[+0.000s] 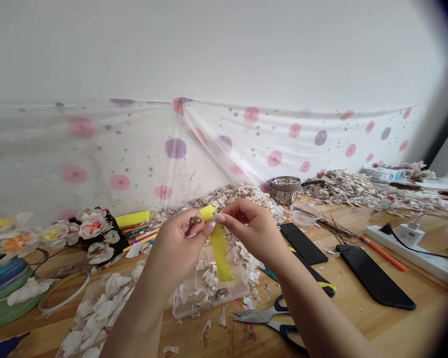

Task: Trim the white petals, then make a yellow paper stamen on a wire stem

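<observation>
Left hand [177,241]: fingers curled closed about a small brown item [195,220]. Yellow strip [220,254]: between both hands, dangling over a clear box [194,312]. Right hand [252,228]: thumb and fingertip pinched at strip's upper end.

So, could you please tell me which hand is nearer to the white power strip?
Right. The right hand is left of the power strip; the left hand is farther left.
</observation>
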The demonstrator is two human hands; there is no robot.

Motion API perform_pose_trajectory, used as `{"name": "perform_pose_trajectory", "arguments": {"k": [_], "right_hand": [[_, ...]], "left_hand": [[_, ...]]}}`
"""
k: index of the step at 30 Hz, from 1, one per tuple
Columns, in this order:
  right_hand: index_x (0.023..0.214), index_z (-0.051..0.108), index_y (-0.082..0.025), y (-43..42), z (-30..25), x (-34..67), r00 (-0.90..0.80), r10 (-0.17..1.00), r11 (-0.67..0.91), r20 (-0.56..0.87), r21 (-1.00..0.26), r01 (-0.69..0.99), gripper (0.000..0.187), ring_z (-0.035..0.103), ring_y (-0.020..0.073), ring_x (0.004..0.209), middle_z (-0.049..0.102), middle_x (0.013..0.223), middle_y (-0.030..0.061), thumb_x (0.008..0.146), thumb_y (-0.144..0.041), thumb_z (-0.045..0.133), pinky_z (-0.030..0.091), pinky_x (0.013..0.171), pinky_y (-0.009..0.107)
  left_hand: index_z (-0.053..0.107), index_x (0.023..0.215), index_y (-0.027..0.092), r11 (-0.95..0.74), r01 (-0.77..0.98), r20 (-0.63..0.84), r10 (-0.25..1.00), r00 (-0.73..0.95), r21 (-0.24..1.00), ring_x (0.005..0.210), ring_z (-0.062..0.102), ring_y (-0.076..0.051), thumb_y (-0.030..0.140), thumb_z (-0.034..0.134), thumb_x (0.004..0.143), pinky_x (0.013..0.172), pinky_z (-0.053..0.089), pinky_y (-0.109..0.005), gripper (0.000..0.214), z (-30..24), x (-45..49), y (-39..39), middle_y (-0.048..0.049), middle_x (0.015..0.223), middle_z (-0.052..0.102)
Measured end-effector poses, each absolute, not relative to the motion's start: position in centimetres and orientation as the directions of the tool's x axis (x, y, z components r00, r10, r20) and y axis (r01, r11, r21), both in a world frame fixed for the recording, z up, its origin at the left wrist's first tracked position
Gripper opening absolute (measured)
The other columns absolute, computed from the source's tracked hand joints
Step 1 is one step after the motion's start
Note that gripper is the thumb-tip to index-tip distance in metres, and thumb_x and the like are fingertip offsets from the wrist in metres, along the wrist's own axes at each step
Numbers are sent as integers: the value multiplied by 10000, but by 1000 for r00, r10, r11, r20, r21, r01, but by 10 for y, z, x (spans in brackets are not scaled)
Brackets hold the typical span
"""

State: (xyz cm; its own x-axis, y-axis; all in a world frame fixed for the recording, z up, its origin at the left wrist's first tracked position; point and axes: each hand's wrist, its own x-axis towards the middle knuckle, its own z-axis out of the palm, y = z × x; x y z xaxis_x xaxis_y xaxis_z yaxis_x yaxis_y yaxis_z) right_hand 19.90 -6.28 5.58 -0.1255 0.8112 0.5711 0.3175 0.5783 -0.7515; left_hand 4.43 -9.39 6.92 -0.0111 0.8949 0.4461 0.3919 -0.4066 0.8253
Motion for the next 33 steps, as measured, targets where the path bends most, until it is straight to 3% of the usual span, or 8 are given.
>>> {"name": "perform_pose_trajectory", "arguments": {"k": [6, 17, 24, 33], "right_hand": [[600, 531, -180, -65, 58, 202, -195, 863, 502, 465, -759, 415, 390, 339, 92, 502, 398, 515, -53, 868, -460, 576, 237, 457, 241], [705, 616, -175, -62, 62, 212, -208, 876, 480, 435, -826, 294, 252, 348, 102, 543, 431, 572, -49, 825, -396, 637, 261, 507, 252], [735, 625, -175, -64, 63, 215, -234, 886, 452, 401, -859, 240, 180, 354, 104, 562, 451, 602, -47, 809, -338, 645, 264, 523, 259], [713, 577, -172, -65, 62, 215, -253, 849, 522, 464, -811, 263, 205, 375, 100, 561, 462, 603, -45, 847, -324, 614, 273, 515, 250]], "left_hand": [[226, 599, 238, -414, 420, 448, 894, 17, 808, 538, 224, -103, 256, 539, 804, 522, 194, -240, 374, 70, 45, -95, 84, 586, 206], [237, 586, 242, -425, 456, 436, 896, 87, 782, 498, 283, -96, 345, 565, 762, 489, 229, -224, 387, 61, 35, -78, 89, 554, 239], [237, 577, 246, -410, 443, 436, 899, 47, 797, 497, 290, -98, 370, 553, 737, 489, 246, -226, 375, 62, 38, -79, 88, 547, 251], [238, 580, 241, -434, 448, 470, 882, 35, 782, 495, 267, -96, 331, 555, 757, 479, 224, -222, 374, 62, 38, -82, 85, 547, 234]]}}
